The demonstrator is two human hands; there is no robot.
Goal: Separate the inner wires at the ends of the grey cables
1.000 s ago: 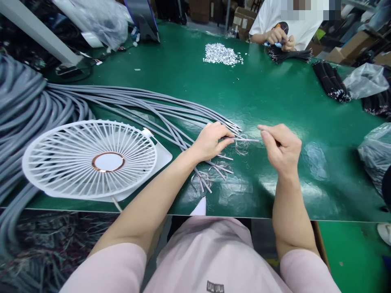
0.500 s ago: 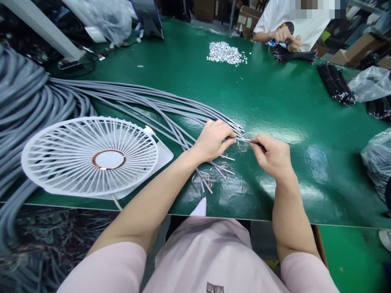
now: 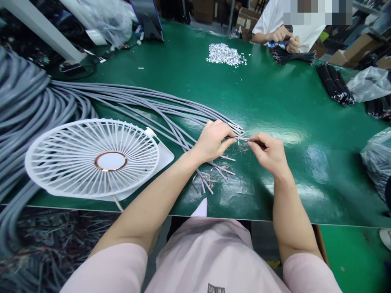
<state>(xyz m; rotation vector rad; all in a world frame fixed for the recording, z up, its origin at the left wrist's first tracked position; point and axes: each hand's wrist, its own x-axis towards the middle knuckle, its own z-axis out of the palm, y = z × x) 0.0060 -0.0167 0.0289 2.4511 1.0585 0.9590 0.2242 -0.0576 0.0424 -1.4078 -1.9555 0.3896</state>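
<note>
My left hand (image 3: 214, 141) is closed around the end of a grey cable, thumb and fingers pinched together. Out of that grip runs the cable's pale stripped end (image 3: 242, 138), with fine loose wire strands about it. At its tip, my right hand (image 3: 266, 151) pinches the same cable end between thumb and forefinger. More grey cables (image 3: 159, 103) lie behind and beside my left hand. Several of their pale ends (image 3: 210, 188) point toward the table's front edge, among tangled thin strands.
A white fan (image 3: 91, 158) lies left of my arm. A large coil of grey cable (image 3: 24, 101) fills the far left. Silvery scraps (image 3: 224, 55) are heaped at the back. Across the table a person's hands (image 3: 285, 38) work over black wires (image 3: 293, 56). Plastic bags (image 3: 377, 158) stand right.
My right hand has shifted slightly left, closer to my left hand, still pinching the cable end. My left hand stays in nearly the same place. The person opposite has moved their hands a little.
</note>
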